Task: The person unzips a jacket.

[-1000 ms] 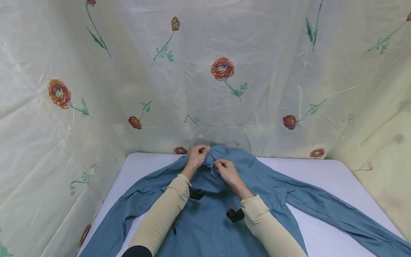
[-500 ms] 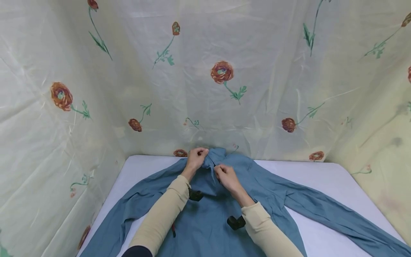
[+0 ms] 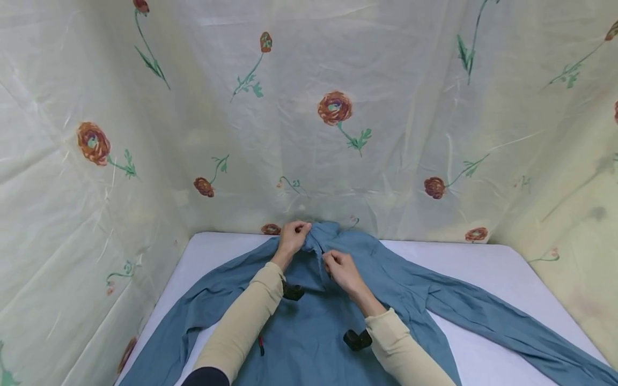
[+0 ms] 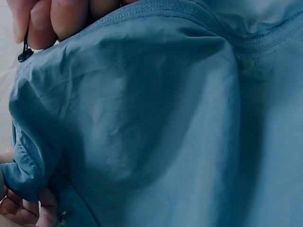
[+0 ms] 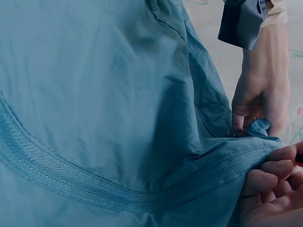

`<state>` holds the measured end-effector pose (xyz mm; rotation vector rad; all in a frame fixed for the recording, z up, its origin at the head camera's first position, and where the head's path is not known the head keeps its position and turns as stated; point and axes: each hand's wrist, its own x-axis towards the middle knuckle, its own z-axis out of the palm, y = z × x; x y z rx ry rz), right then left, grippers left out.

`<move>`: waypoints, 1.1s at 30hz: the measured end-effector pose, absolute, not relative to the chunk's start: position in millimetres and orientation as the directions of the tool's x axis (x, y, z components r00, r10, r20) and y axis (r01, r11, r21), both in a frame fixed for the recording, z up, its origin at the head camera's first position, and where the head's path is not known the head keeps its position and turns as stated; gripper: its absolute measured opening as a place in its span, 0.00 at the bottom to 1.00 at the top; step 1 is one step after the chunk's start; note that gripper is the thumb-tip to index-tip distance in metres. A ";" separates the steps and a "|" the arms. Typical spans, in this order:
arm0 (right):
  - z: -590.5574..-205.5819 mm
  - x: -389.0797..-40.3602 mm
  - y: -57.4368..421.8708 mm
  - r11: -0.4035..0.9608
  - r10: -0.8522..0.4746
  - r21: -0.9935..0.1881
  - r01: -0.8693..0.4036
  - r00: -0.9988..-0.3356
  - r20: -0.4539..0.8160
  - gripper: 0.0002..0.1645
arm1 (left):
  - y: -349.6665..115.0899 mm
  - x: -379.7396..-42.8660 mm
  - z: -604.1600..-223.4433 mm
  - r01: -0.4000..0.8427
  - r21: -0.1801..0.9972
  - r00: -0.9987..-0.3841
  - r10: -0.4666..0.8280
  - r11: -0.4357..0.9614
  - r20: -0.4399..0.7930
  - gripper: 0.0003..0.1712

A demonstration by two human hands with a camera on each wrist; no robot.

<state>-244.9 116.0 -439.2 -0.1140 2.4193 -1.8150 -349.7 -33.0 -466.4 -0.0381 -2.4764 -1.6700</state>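
A blue zip-up jacket (image 3: 309, 338) lies spread out with its sleeves to both sides. At its collar, my left hand (image 3: 292, 237) pinches a fold; the left wrist view has these fingers (image 4: 33, 208) around bunched cloth at lower left. Slightly nearer and to the right, my right hand (image 3: 343, 267) pinches the zip pull. Its black cord (image 4: 25, 40) hangs beside the right fingertips (image 4: 71, 16) in the left wrist view. In the right wrist view, the zip (image 5: 142, 201) curves towards the right hand (image 5: 272, 184), with the left hand (image 5: 265, 87) beyond.
The jacket lies on a white table (image 3: 492, 268). Pale curtains with red flowers (image 3: 309, 123) stand behind it and at both sides. Black wrist cameras (image 3: 293, 292) sit beneath both forearms. A small red and black tag (image 3: 261, 346) shows on the jacket's front.
My right hand has shifted slightly towards me, along the jacket's front edge. The left hand has moved a little to the left, still holding the collar.
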 end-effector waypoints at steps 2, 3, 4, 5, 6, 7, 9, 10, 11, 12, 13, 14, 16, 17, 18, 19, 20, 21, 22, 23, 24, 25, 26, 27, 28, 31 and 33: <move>-447.2 -249.1 117.0 0.277 -0.122 -0.961 0.010 -0.991 -0.046 0.21 | -33.2 -349.7 -466.7 0.110 0.915 -0.987 -0.063 0.388 0.145 0.12; -450.8 -250.9 117.6 0.275 -0.117 -0.961 0.013 -0.992 -0.047 0.21 | -33.3 -349.8 -466.6 0.110 0.915 -0.988 -0.062 0.388 0.145 0.13; -453.2 -251.2 118.1 0.277 -0.113 -0.961 0.009 -0.993 -0.041 0.21 | -33.1 -349.8 -466.8 0.109 0.915 -0.988 -0.061 0.389 0.144 0.13; -454.8 -251.3 118.3 0.273 -0.110 -0.962 0.006 -0.993 -0.037 0.21 | -33.0 -349.9 -466.9 0.108 0.915 -0.988 -0.061 0.388 0.142 0.13; -455.8 -251.0 118.6 0.271 -0.108 -0.963 0.001 -0.994 -0.031 0.21 | -32.9 -350.0 -467.0 0.106 0.917 -0.988 -0.061 0.385 0.140 0.13; -456.5 -250.6 118.8 0.270 -0.106 -0.963 -0.004 -0.994 -0.025 0.20 | -32.8 -350.1 -467.0 0.103 0.918 -0.988 -0.064 0.384 0.137 0.13; -457.3 -249.4 119.2 0.270 -0.100 -0.963 -0.015 -0.995 -0.012 0.20 | -33.0 -350.8 -467.4 0.104 0.917 -0.987 -0.070 0.385 0.141 0.12; -457.3 -248.5 119.3 0.271 -0.099 -0.962 -0.018 -0.995 -0.009 0.20 | -33.1 -351.2 -467.6 0.104 0.916 -0.987 -0.074 0.387 0.143 0.12; -457.4 -247.8 119.5 0.274 -0.097 -0.962 -0.019 -0.995 -0.008 0.20 | -33.4 -351.2 -467.6 0.103 0.917 -0.987 -0.077 0.386 0.143 0.12; -457.5 -246.8 119.6 0.279 -0.098 -0.960 -0.019 -0.995 -0.009 0.21 | -33.8 -351.1 -467.6 0.104 0.917 -0.986 -0.080 0.385 0.145 0.12; -457.6 -246.0 119.8 0.283 -0.098 -0.959 -0.019 -0.995 -0.009 0.21 | -34.2 -351.0 -467.7 0.105 0.917 -0.986 -0.082 0.385 0.148 0.12; -457.7 -245.2 119.9 0.286 -0.098 -0.958 -0.018 -0.995 -0.010 0.21 | -34.4 -350.8 -467.7 0.105 0.918 -0.986 -0.083 0.383 0.147 0.12; -457.5 -243.4 120.2 0.286 -0.103 -0.958 -0.019 -0.995 -0.011 0.21 | -34.8 -350.3 -467.5 0.101 0.920 -0.986 -0.084 0.378 0.143 0.12; -457.6 -242.7 120.3 0.286 -0.106 -0.958 -0.023 -0.994 -0.008 0.20 | -34.9 -350.1 -467.5 0.102 0.920 -0.986 -0.085 0.378 0.145 0.12; -457.6 -241.6 120.5 0.285 -0.112 -0.958 -0.028 -0.994 -0.004 0.20 | -34.8 -349.9 -467.6 0.103 0.918 -0.985 -0.088 0.382 0.147 0.12; -453.1 -239.1 119.9 0.282 -0.121 -0.959 -0.029 -0.993 -0.005 0.20 | -34.9 -350.1 -467.0 0.099 0.917 -0.985 -0.091 0.386 0.144 0.12; -449.3 -236.6 119.2 0.279 -0.132 -0.960 -0.035 -0.991 -0.002 0.21 | -35.2 -350.3 -466.9 0.099 0.916 -0.985 -0.094 0.388 0.146 0.12; -448.9 -236.0 119.0 0.271 -0.139 -0.962 -0.036 -0.990 -0.002 0.21 | -35.5 -350.2 -467.0 0.104 0.913 -0.983 -0.100 0.394 0.155 0.12; -449.1 -235.6 118.9 0.267 -0.142 -0.963 -0.036 -0.990 -0.003 0.21 | -35.7 -349.8 -467.3 0.121 0.903 -0.979 -0.100 0.413 0.177 0.12; -449.5 -235.0 118.8 0.266 -0.144 -0.964 -0.032 -0.990 -0.007 0.21 | -35.8 -348.7 -468.3 0.137 0.884 -0.975 -0.098 0.447 0.201 0.11; -449.7 -234.6 118.6 0.262 -0.143 -0.965 -0.027 -0.990 -0.011 0.21 | -35.6 -347.0 -469.0 0.156 0.861 -0.969 -0.096 0.483 0.230 0.11; -450.2 -234.8 118.5 0.256 -0.138 -0.966 -0.020 -0.990 -0.016 0.20 | -35.0 -345.0 -469.7 0.180 0.833 -0.960 -0.093 0.523 0.265 0.10; -455.1 -237.2 119.2 0.249 -0.125 -0.968 -0.018 -0.992 -0.013 0.20 | -34.0 -342.5 -470.2 0.213 0.797 -0.945 -0.090 0.565 0.315 0.09; -458.8 -239.5 120.0 0.242 -0.111 -0.970 -0.013 -0.994 -0.014 0.20 | -32.6 -339.5 -469.9 0.239 0.757 -0.927 -0.088 0.608 0.364 0.09; -459.2 -240.0 120.5 0.235 -0.095 -0.972 -0.011 -0.995 -0.012 0.20 | -31.0 -335.7 -469.1 0.262 0.719 -0.909 -0.086 0.644 0.409 0.09; -459.5 -242.0 121.5 0.208 -0.051 -0.978 -0.012 -0.999 0.001 0.21 | -25.5 -318.8 -466.1 0.278 0.729 -0.888 -0.121 0.625 0.443 0.10; -460.2 -243.4 120.9 0.195 -0.030 -0.981 -0.014 -1.000 0.008 0.22 | -23.2 -304.2 -465.7 0.247 0.803 -0.921 -0.126 0.543 0.369 0.15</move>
